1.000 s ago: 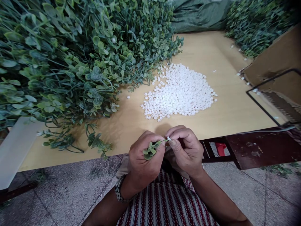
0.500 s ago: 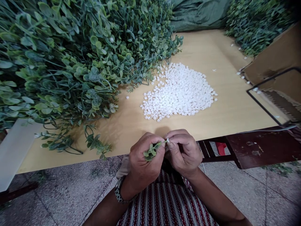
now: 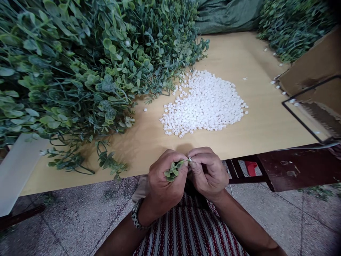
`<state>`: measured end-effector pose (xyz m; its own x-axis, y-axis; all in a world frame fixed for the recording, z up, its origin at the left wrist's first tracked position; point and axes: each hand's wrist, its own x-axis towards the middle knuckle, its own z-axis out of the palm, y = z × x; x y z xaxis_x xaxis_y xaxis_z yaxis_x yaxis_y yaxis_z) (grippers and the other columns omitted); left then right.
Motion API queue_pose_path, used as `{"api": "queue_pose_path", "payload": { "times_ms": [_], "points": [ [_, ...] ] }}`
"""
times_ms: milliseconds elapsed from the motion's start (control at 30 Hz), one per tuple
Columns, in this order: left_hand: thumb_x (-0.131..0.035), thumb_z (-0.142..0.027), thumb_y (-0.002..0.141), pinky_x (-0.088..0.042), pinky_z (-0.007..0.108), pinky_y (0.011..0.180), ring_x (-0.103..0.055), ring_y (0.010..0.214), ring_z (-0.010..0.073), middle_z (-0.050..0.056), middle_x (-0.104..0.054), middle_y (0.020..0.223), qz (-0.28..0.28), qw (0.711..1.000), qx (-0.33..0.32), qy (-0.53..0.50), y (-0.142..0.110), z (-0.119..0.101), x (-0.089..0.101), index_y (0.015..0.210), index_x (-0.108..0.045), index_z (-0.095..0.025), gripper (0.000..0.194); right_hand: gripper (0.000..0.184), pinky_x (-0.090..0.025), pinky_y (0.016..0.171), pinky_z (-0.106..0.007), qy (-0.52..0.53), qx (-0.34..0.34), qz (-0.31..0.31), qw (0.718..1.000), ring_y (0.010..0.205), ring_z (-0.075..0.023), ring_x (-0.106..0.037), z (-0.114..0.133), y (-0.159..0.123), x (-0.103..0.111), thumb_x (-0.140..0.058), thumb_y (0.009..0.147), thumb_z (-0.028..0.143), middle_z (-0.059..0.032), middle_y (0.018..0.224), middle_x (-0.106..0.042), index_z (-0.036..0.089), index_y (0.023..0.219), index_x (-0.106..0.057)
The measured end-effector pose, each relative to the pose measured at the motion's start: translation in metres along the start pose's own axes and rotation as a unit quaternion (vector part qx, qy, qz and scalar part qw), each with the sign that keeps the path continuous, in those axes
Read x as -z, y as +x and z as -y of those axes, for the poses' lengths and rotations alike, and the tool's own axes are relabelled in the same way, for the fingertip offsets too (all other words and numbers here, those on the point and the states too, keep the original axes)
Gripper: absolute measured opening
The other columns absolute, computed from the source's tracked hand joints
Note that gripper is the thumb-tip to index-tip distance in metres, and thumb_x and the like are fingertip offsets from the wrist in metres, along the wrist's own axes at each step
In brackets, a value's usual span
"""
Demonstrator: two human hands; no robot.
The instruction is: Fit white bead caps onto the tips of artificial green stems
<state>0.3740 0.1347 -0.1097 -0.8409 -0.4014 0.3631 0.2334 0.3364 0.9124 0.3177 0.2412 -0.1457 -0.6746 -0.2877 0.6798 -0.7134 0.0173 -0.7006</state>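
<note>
My left hand (image 3: 167,181) is closed round a green artificial leaf sprig (image 3: 172,172), whose leaves poke out between thumb and fingers. A thin stem end runs from it toward the other hand. Between the thumb and forefinger of my right hand (image 3: 209,173) is a small white bead (image 3: 189,159), pinched right at the stem's tip. Whether the stem sits inside the bead cannot be made out. Both hands meet at the table's front edge, below a heap of white beads (image 3: 206,103).
A large mass of artificial greenery (image 3: 87,67) covers the table's left side, with loose sprigs (image 3: 110,161) near the front edge. At right stand a torn cardboard box (image 3: 314,64), a black metal frame (image 3: 298,115) and more greenery (image 3: 290,28). A dark red stool (image 3: 301,169) is below.
Both hands stay nearly in place, fingertips still together at the bead and stem. The camera view has shifted very slightly.
</note>
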Motion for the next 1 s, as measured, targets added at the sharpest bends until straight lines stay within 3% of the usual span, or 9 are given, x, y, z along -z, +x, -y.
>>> {"api": "queue_pose_path", "payload": {
  "times_ms": [200,300,433,567,667,767,833,933,1000],
  "points": [
    [-0.057,-0.007,0.078,-0.042,0.020,0.055,-0.051,0.058,0.0096,-0.001,-0.056,0.066,0.019,1.000,0.014,-0.018,0.001,0.000,0.003,0.076,-0.059,-0.017,0.010,0.027,-0.053,0.060,-0.031,-0.001,0.029,0.015,0.999,0.077,-0.0174,-0.062,-0.002,0.000,0.002,-0.054,0.080,0.003,-0.0051,0.082,-0.064,0.022,0.098,-0.057],
    [-0.056,-0.008,0.076,-0.042,0.020,0.053,-0.050,0.057,0.0100,-0.001,-0.055,0.068,0.044,0.995,0.055,-0.073,0.000,0.002,0.007,0.085,-0.057,-0.018,0.013,0.025,-0.053,0.059,-0.031,-0.001,0.023,0.017,1.000,0.074,-0.0174,-0.063,-0.001,0.000,0.003,-0.057,0.079,0.004,-0.0041,0.080,-0.065,0.023,0.096,-0.059],
    [-0.052,-0.016,0.083,-0.044,0.022,0.059,-0.053,0.065,0.0124,0.002,-0.058,0.077,0.029,0.981,0.096,-0.164,-0.004,0.007,0.011,0.083,-0.054,-0.018,0.003,0.027,-0.054,0.060,-0.031,-0.007,0.027,0.027,0.999,0.075,-0.0176,-0.064,0.004,0.004,0.010,-0.059,0.077,0.002,-0.0049,0.079,-0.066,0.020,0.096,-0.060],
    [-0.054,-0.016,0.084,-0.045,0.024,0.065,-0.055,0.072,0.0140,0.003,-0.060,0.079,0.008,0.973,0.116,-0.201,-0.002,0.010,0.011,0.080,-0.057,-0.018,0.006,0.019,-0.052,0.054,-0.028,0.029,0.051,0.080,0.995,0.068,-0.0158,-0.063,0.004,0.024,0.025,-0.054,0.081,0.007,-0.0031,0.073,-0.064,0.019,0.094,-0.060],
    [-0.059,-0.016,0.081,-0.045,0.023,0.064,-0.056,0.080,0.0161,0.005,-0.059,0.082,-0.018,0.970,0.108,-0.215,0.003,0.009,0.011,0.075,-0.060,-0.017,0.006,0.016,-0.051,0.057,-0.025,-0.037,0.025,0.095,0.995,0.067,-0.0134,-0.061,-0.003,0.048,0.031,-0.051,0.085,0.008,-0.0027,0.073,-0.064,0.018,0.091,-0.061],
    [-0.061,-0.015,0.080,-0.045,0.020,0.058,-0.057,0.081,0.0158,0.006,-0.062,0.085,-0.034,0.965,0.119,-0.232,0.007,0.007,0.010,0.074,-0.062,-0.017,0.006,0.014,-0.049,0.064,-0.026,-0.169,0.025,0.199,0.965,0.071,-0.0141,-0.061,-0.011,0.066,0.027,-0.050,0.087,0.012,-0.0062,0.079,-0.065,0.014,0.090,-0.064],
    [-0.060,-0.015,0.082,-0.044,0.018,0.053,-0.056,0.075,0.0138,0.004,-0.063,0.082,-0.029,0.959,0.138,-0.246,0.008,0.006,0.010,0.075,-0.062,-0.018,0.007,0.019,-0.046,0.060,-0.026,-0.246,0.056,0.263,0.931,0.066,-0.0142,-0.057,-0.015,0.072,0.019,-0.046,0.089,0.013,-0.0063,0.074,-0.062,0.013,0.086,-0.065],
    [-0.061,-0.016,0.082,-0.044,0.018,0.054,-0.056,0.069,0.0119,0.003,-0.064,0.079,-0.024,0.956,0.152,-0.249,0.007,0.007,0.010,0.075,-0.063,-0.018,0.008,0.022,-0.039,0.054,-0.025,-0.338,0.107,0.283,0.891,0.060,-0.0134,-0.051,-0.019,0.073,0.010,-0.046,0.088,0.013,-0.0044,0.066,-0.056,0.013,0.078,-0.066],
    [-0.061,-0.015,0.082,-0.046,0.019,0.058,-0.056,0.069,0.0115,0.002,-0.064,0.076,-0.023,0.956,0.153,-0.250,0.006,0.008,0.011,0.075,-0.065,-0.018,0.008,0.023,-0.036,0.052,-0.025,-0.366,0.140,0.262,0.882,0.058,-0.0128,-0.048,-0.020,0.071,0.007,-0.048,0.086,0.011,-0.0035,0.063,-0.054,0.014,0.073,-0.066]
  ]
}}
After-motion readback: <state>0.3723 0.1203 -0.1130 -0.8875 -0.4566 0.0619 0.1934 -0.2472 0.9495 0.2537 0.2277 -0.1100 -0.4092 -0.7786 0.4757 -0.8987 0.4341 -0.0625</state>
